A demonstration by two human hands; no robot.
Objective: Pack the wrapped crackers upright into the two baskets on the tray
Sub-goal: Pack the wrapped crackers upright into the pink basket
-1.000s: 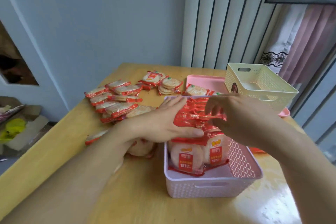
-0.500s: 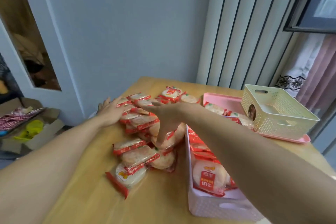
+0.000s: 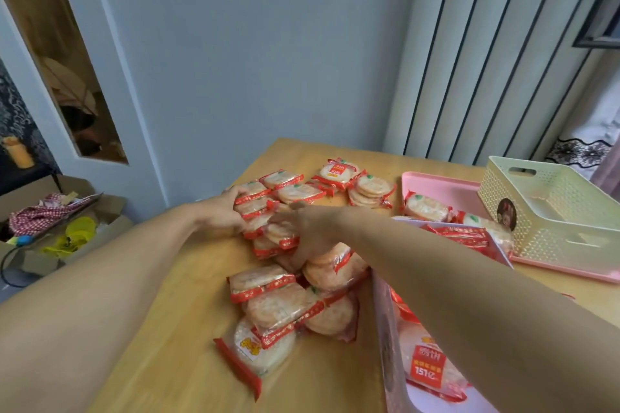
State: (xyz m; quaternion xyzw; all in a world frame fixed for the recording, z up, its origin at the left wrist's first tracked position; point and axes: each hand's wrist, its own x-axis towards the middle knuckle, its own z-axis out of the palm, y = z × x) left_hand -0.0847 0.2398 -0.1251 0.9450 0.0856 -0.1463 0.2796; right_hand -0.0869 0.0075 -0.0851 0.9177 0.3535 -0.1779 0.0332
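Observation:
A heap of wrapped crackers (image 3: pixel 285 305) in clear and red packets lies on the wooden table (image 3: pixel 174 329). My left hand (image 3: pixel 223 213) grips packets at the heap's far left side. My right hand (image 3: pixel 310 233) reaches across and closes on packets in the heap's middle. The white-pink basket (image 3: pixel 385 339) at the lower right holds upright packets (image 3: pixel 431 364), partly hidden by my right arm. The pale yellow basket (image 3: pixel 550 221) stands on the pink tray (image 3: pixel 443 186) at the right, with nothing visible inside.
More packets (image 3: pixel 339 173) lie at the table's far side, and two (image 3: pixel 427 208) rest on the tray beside the yellow basket. An open cardboard box (image 3: pixel 57 228) with cloth and yellow items sits on the floor at left. A wall stands behind the table.
Both hands left the pink basket and went left to the loose heap. The left hand closed on far-left packets and the right hand closed on middle packets.

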